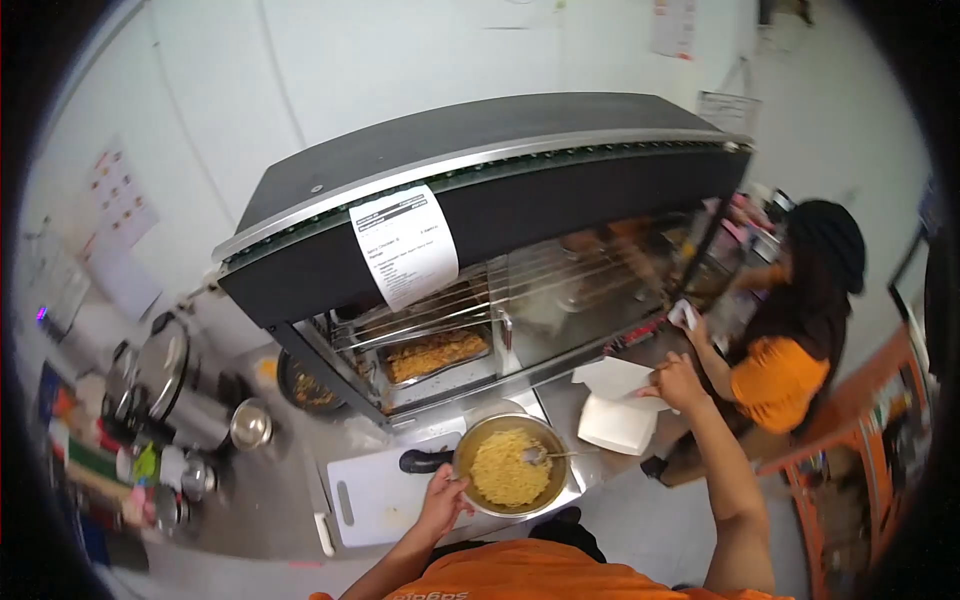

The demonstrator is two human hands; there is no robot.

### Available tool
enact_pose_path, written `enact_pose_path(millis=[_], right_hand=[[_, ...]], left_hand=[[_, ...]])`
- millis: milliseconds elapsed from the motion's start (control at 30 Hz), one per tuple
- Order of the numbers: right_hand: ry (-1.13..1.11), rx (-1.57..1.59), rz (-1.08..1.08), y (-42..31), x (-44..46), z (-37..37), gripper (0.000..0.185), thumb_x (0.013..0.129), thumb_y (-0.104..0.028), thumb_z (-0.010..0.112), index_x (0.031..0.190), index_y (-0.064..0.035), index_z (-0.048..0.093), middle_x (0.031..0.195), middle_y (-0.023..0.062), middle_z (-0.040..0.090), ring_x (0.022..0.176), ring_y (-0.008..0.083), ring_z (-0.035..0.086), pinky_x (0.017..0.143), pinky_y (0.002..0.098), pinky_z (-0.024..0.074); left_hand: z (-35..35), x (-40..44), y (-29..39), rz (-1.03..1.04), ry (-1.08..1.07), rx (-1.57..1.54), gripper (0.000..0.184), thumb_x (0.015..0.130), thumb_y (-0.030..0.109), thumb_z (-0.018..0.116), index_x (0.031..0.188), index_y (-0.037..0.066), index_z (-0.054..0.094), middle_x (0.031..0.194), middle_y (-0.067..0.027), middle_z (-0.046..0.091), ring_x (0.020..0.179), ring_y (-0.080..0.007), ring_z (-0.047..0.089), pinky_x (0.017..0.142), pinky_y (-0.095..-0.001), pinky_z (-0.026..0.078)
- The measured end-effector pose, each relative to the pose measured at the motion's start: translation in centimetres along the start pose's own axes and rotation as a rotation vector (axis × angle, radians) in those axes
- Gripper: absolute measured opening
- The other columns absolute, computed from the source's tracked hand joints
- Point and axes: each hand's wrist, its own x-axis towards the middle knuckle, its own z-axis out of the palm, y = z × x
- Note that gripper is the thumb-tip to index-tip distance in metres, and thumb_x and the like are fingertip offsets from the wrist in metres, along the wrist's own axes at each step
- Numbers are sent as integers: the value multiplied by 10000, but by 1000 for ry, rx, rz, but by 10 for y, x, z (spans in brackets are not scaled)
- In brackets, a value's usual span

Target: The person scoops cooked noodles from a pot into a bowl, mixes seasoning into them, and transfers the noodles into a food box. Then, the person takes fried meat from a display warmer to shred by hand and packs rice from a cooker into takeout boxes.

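- Bowl (548, 440) of metal sits between the two hands, just beside the left and farther from the right, partly over the near edge of the counter
- Pale yellow food (505, 470) fills much of it, with a spoon (535, 457) resting inside, handle across the right rim
- Left hand (443, 503) is clamped on the rim at its near left side, below a black handle (425, 461); whether that handle belongs to the bowl I cannot tell
- Right hand (678, 384) is well apart from the left, fingers pinching the raised lid of a white box (612, 425), which stands open to the right of the bowl
- White cutting board (375, 500) lies left of the bowl, a white-handled knife (325, 535) along its left side
- Heated cabinet (480, 225) stands behind, a printed slip (405, 247) hanging on its front and a tray (435, 357) of browned food inside
- Co-worker (785, 370) in an orange sleeve and black cap works at the right, holding something white
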Motion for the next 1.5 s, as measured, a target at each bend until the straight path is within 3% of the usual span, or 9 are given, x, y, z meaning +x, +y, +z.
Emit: enact_pose_path(millis=[100,167,333,500,600,800,1067,1200,1500], right_hand=[[50,34,-82,44,52,17,594,732,-616,662,773,-30,751,880,104,691,1015,291,553,874,451,381],[503,-25,-32,43,64,0,496,779,-475,713,838,16,727,992,130,669,1016,298,547,886,478,374],[263,449,160,33,27,86,305,848,-167,683,1062,47,646,1129,151,617,987,321,575,881,466,427],[26,1123,218,-13,8,59,581,926,-59,558,1458,-52,323,1028,172,657,893,260,647,771,358,521],[-204,1137,59,-31,8,63,547,938,-229,621,1392,-24,396,990,214,670,837,345,683,750,418,534],[-373,608,-139,-59,-7,41,320,909,-204,622,1160,-13,570,876,195,697,830,400,680,729,487,535],[102,215,-420,-61,-2,85,120,810,-130,599,892,-52,642,727,121,649,630,286,680,556,397,551],[-390,217,-273,-51,-23,65,215,819,-211,614,793,-18,706,794,173,705,780,319,709,636,464,563],[-602,1014,-16,-70,-29,134,264,856,-190,559,784,-7,735,788,209,693,717,379,673,693,466,536]], left_hand=[[56,15,-14,31,123,-54,128,957,78,560,1031,112,462,846,-100,667,512,-187,627,414,-302,513],[77,21,-28,60,151,-87,115,962,87,553,1032,104,462,864,-106,668,506,-191,628,415,-296,513],[110,26,-59,122,316,-75,100,965,78,558,1018,88,474,798,-83,643,494,-181,614,419,-296,512],[126,26,-78,120,405,60,89,976,90,553,1011,73,473,802,-77,637,477,-172,591,416,-289,507],[130,31,-93,114,403,114,82,981,92,542,997,67,465,809,-81,637,467,-179,592,410,-288,501],[136,35,-131,150,386,140,98,981,84,544,985,74,446,759,-65,617,468,-162,595,409,-276,492],[126,50,-168,135,381,160,145,954,121,557,993,89,421,810,-91,602,471,-198,605,416,-299,500],[133,66,-176,184,391,162,115,971,94,540,1001,93,429,789,-94,643,492,-176,621,405,-271,496],[143,66,-195,63,388,159,123,1027,146,498,1076,76,410,885,-112,657,595,-181,664,510,-281,563]])
